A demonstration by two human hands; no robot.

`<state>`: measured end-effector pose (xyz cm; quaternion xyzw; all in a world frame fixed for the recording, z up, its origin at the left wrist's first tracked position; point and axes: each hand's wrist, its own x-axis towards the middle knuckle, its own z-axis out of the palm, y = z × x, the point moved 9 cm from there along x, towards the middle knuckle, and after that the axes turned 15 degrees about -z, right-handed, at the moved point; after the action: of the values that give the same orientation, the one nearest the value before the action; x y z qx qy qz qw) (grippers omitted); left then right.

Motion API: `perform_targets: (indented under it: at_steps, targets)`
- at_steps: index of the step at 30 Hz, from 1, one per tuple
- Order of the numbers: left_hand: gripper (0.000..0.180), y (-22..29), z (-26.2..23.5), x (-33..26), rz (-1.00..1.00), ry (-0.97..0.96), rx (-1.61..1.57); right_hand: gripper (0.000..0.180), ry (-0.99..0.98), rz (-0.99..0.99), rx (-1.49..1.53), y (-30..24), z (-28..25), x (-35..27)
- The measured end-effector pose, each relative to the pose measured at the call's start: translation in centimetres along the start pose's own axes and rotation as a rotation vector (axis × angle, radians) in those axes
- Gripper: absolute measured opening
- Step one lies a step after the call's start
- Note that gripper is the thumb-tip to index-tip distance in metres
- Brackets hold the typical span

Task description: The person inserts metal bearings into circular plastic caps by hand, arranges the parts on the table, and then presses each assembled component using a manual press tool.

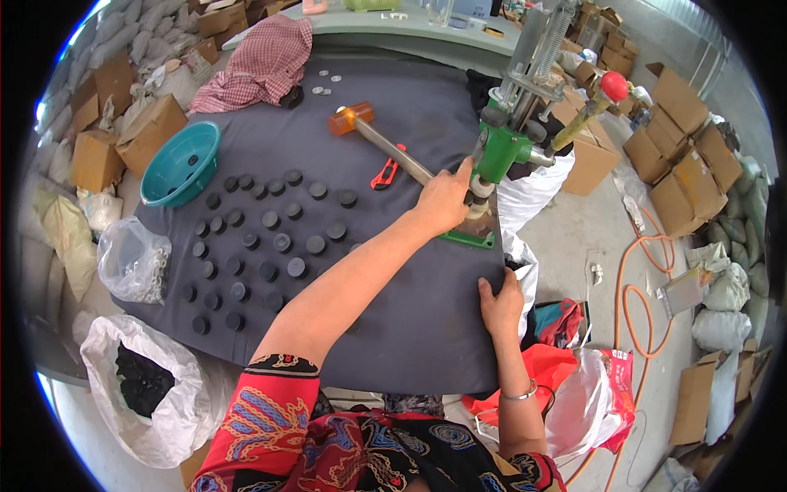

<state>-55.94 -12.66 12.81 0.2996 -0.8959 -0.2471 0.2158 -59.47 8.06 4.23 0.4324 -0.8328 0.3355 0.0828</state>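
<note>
My left hand [443, 202] reaches to the green hand press [502, 153]. Its fingers bend in at the lower ram, just above the press base; what they hold there is hidden. Close to the table's right edge, my right hand [502, 305] has its thumb apart from its fingers and nothing visible in it. A mallet [393, 150] with an amber head lies with its handle end by my left hand. Left of the press is a red utility knife [387, 169]. Several black round caps [282, 243] stand spread over the dark cloth, left of my left forearm.
A teal basin [156, 185] with a few dark pieces sits at the table's left edge, above a clear bag of small parts [135, 261]. Below stands a white sack of black pieces [105, 354]. A checked cloth [261, 64] and several small clear discs [324, 74] lie at the back.
</note>
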Motion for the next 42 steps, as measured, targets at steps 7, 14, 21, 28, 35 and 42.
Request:
perform_targets:
  at_steps: [7,14,21,28,35,42]
  targets:
    - [0.091,-1.1,1.3,0.4,-0.047,0.035,-0.281,0.052,0.254,0.069,0.368,3.3,-3.1,1.9]
    - [0.095,-2.6,1.4,1.0,-0.128,-0.003,-0.443,0.048,0.745,-0.354,0.539,-4.4,-20.0,15.9]
    - [0.098,-2.4,2.4,1.9,-0.066,-0.011,-0.457,0.050,0.459,-0.428,1.001,-9.1,-22.7,25.2]
    - [0.098,-2.6,3.0,2.4,-0.028,-0.051,-0.530,0.036,0.156,-0.320,1.068,-10.7,-19.8,27.6]
    - [0.097,-2.6,2.8,2.1,0.015,-0.043,-0.557,0.034,0.358,-0.526,1.061,-11.9,-20.4,20.2]
    - [0.079,-6.3,-2.8,-0.5,-0.040,0.127,-0.546,0.028,0.508,-0.666,0.916,-8.4,-14.4,7.9]
